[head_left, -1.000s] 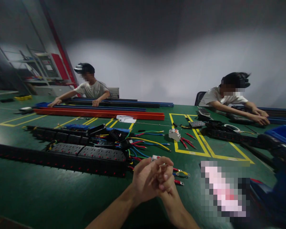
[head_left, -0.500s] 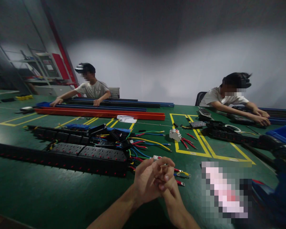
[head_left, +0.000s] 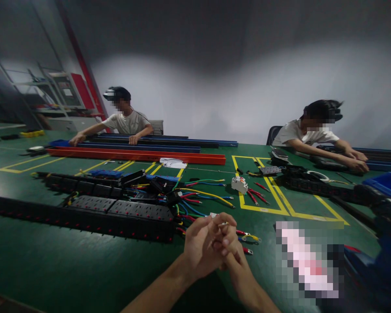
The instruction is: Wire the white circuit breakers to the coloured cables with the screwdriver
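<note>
My left hand [head_left: 197, 245] and my right hand [head_left: 232, 248] are clasped together just above the green table [head_left: 68, 265], fingers interlaced and closed, with nothing visible in them. Just beyond the fingers lie short coloured wires with metal lugs [head_left: 247, 238] and a small white and red part [head_left: 213, 215], half hidden by my fingers. Long black power strips [head_left: 124, 211] stretch to the left of my hands. A white circuit breaker [head_left: 239, 184] stands farther back among red wires.
A blurred pink object [head_left: 306, 261] lies right of my hands, with blue bins [head_left: 387, 182] beyond. Red and blue rails [head_left: 140, 154] cross the far table. Two other people sit at the far side, hands on their own work. Yellow tape [head_left: 280, 211] marks the table.
My clasped hands have shifted slightly and the fingers have resettled; nothing was picked up or let go.
</note>
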`<state>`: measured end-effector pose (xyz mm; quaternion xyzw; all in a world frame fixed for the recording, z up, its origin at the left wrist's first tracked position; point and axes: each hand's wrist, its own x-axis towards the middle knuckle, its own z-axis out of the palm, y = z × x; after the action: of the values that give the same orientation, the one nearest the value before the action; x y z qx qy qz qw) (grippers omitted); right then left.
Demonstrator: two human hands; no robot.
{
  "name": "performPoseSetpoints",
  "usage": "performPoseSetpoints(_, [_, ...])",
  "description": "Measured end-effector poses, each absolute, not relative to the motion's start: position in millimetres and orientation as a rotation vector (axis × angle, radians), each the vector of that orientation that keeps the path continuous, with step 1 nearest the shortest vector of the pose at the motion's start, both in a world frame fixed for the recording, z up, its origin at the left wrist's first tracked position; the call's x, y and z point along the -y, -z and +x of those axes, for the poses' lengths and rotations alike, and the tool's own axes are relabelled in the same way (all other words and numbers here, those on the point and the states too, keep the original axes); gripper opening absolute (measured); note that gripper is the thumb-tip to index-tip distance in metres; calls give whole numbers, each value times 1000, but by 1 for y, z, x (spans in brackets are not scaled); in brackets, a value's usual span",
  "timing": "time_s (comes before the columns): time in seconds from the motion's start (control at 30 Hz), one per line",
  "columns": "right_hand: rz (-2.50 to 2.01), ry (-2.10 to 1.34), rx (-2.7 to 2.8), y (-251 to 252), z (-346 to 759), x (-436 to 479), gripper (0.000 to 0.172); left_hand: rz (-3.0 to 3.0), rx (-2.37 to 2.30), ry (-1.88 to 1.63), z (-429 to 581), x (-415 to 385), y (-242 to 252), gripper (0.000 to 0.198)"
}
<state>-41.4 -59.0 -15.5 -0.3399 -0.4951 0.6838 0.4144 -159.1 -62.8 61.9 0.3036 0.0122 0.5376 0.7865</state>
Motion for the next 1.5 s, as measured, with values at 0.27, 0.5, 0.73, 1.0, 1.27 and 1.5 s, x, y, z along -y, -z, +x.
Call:
performPoseSetpoints(0.27, [-774,-1844,1255,-11,-46,59,55,922,-224,-1325,-163,60,-59,35])
performPoseSetpoints(0.5, [-339,-2225,907,-44,-24,49,49,1469,-984,-1948,-159,65,-36,24])
performPoseSetpoints(0.73, [162,-2638,654,-15,-18,42,60,1934,-873,-1397,-154,70,-46,38])
performPoseSetpoints(1.0, [26,-2712,883,8,-26,44,78,2038,-733,-836,-167,57,-47,69])
performPoseSetpoints(1.27, [349,-2641,824,1,-33,42,71,2035,-804,-851,-168,68,-66,39])
performPoseSetpoints(1.5, [498,-2730,772,11,-31,41,73,2011,-822,-843,-171,66,-61,35])
